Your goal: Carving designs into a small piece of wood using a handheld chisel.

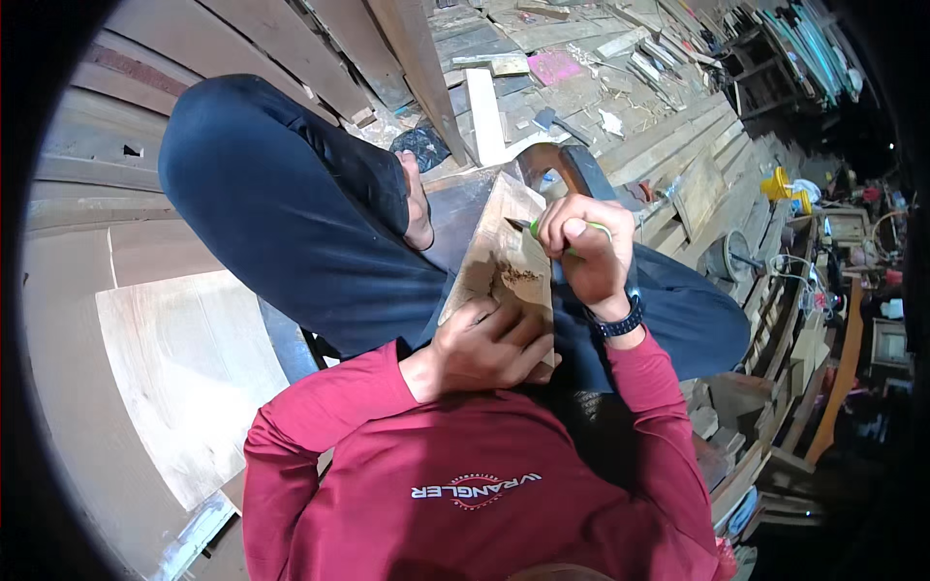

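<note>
While your left hand (475,349), its clamp unclear, lies over the board (509,203) above your lap (387,290), your right hand (586,247) grips a green tool (534,229) near brown crumbs (519,275). The step appears to be scraping; the next stroke calls for left fingers (511,334) clear of the tip (516,224).

Light falls on a floor (579,102) littered with wood scraps (623,44), with broad boards (184,39) at upper left, planks (668,147) and a bucket (721,259) at right, and shadow along the far right.
</note>
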A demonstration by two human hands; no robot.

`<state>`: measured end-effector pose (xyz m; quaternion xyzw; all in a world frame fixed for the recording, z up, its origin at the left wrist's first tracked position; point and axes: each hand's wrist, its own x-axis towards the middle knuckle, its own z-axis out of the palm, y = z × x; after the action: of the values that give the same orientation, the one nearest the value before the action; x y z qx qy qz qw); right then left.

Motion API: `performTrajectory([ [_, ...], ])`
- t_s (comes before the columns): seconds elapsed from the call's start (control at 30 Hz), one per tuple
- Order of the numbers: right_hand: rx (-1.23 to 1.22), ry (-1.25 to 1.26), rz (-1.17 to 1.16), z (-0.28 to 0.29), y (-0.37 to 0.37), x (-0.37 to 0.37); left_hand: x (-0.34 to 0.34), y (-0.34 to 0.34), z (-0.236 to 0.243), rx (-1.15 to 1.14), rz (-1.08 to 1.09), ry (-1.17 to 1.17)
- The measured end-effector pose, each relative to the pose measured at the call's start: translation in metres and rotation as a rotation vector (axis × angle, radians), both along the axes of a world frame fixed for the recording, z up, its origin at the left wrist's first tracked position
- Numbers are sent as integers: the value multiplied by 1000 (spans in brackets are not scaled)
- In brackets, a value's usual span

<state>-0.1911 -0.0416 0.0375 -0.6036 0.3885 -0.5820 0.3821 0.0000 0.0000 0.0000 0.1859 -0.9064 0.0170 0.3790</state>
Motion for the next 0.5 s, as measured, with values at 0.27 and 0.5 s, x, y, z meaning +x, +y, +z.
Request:
performTrajectory([
  [0.27, -25, 68, -51, -9, 3, 6, 1, 1, 1, 12, -18, 9],
  [0.5, -85, 124, -29, -3, 3, 8, -4, 0, 2, -48, 11, 43],
])
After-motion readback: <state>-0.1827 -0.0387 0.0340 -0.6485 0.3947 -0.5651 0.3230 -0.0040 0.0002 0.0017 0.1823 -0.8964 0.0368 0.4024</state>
